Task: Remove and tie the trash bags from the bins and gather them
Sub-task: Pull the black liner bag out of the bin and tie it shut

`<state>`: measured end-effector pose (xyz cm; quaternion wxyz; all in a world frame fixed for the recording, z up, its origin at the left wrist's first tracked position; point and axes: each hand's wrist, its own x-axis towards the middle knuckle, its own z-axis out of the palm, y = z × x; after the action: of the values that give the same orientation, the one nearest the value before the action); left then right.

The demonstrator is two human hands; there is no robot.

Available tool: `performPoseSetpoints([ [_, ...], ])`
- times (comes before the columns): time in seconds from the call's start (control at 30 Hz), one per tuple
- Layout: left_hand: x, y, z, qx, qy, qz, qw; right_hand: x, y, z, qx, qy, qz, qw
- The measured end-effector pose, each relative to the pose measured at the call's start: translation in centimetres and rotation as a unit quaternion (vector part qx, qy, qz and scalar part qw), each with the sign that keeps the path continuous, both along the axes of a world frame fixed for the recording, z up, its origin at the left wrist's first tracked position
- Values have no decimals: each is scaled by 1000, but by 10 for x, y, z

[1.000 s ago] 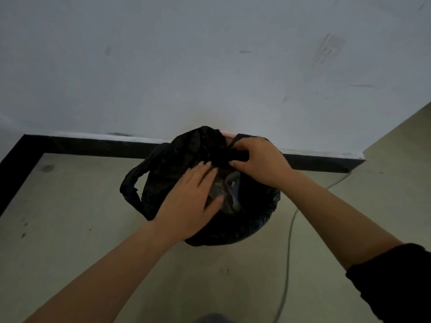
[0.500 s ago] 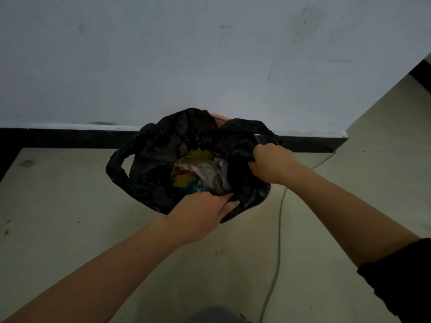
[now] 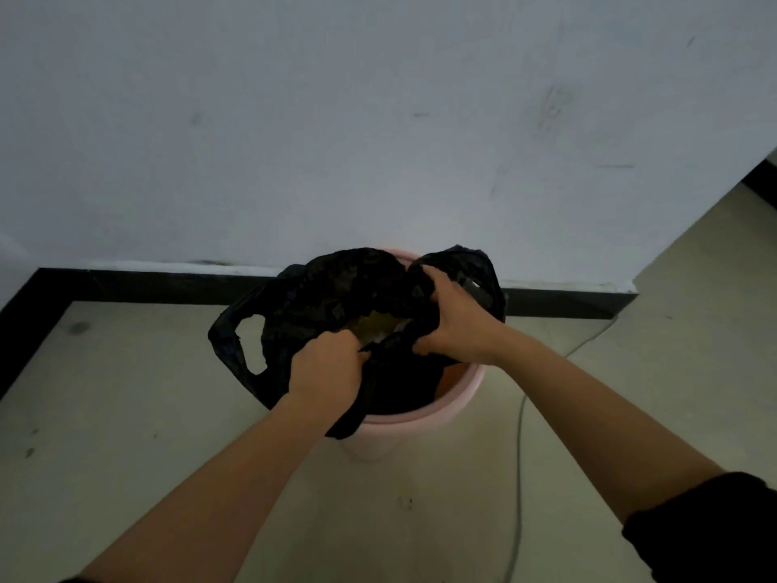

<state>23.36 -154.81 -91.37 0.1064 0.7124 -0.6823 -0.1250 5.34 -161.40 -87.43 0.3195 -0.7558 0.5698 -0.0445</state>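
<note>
Two hands grip the black trash bag (image 3: 336, 296) over the pink bin (image 3: 420, 418): left hand (image 3: 323, 363) fingers clenched on its near edge, right hand (image 3: 454, 326) fingers bunching its right side.

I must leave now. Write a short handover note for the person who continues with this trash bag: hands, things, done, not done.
Left hand: shut on the near edge of the black trash bag.
Right hand: shut on the bag's right side.
The bag sits in the pink bin by the wall; its mouth is partly gathered, with trash showing inside. One handle loop hangs free on the left.
Done: edges pulled off the rim.
Left: lift out, tie, gather.
</note>
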Motion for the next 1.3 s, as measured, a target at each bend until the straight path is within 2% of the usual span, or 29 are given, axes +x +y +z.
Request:
performPoseSetpoints([
  [0.03, 1, 1, 1, -7, 4, -10, 1000, -1, 2, 1, -11, 67, 37, 997],
  [0.1, 6, 7, 0, -60, -2, -37, 997, -1, 5, -3, -88, 223, 90, 967],
  [0.17, 16, 15, -3, -153, -49, -48, 986, 4, 5, -6, -175, 295, 90, 935],
  [0.23, 26, 24, -6, -179, -79, 13, 981, 11, -2, -11, -241, 309, 69, 917],
  [0.3, 35, 32, -6, -109, -83, 98, 986, 17, -10, -12, -287, 332, 67, 896],
  [0.4, 45, 38, 0, 16, -78, 171, 982, 26, -20, -15, -293, 374, 70, 877],
  [0.43, 46, 39, 4, 34, -86, 175, 980, 29, -22, -16, -293, 386, 69, 872],
  [0.53, 42, 39, 7, 8, -113, 150, 982, 34, -24, -19, -320, 399, 84, 855],
  [0.67, 33, 38, 11, 13, -200, 82, 976, 34, -21, -22, -325, 438, 129, 828],
  [0.77, 30, 33, 16, 28, -219, 48, 974, 26, -18, -26, -298, 434, 161, 835],
  [0.83, 30, 31, 17, 10, -229, 28, 973, 22, -16, -28, -288, 399, 160, 856],
  [0.9, 31, 29, 14, -11, -217, 17, 976, 21, -15, -29, -264, 325, 118, 901],
  [0.97, 33, 23, 9, -33, -190, 11, 981, 21, -15, -26, -199, 171, 29, 965],
  [1.03, 33, 18, 7, -56, -159, 14, 986, 24, -14, -23, -128, 3, -58, 990],
  [1.13, 29, 16, 13, -79, -70, 59, 993, 27, -13, -16, -81, -155, -166, 971],
  [1.23, 24, 12, 22, -111, 61, 106, 986, 33, -15, -9, -85, -279, -288, 912],
  [1.3, 23, 9, 28, -134, 184, 125, 966, 39, -17, -1, -121, -326, -324, 880],
])
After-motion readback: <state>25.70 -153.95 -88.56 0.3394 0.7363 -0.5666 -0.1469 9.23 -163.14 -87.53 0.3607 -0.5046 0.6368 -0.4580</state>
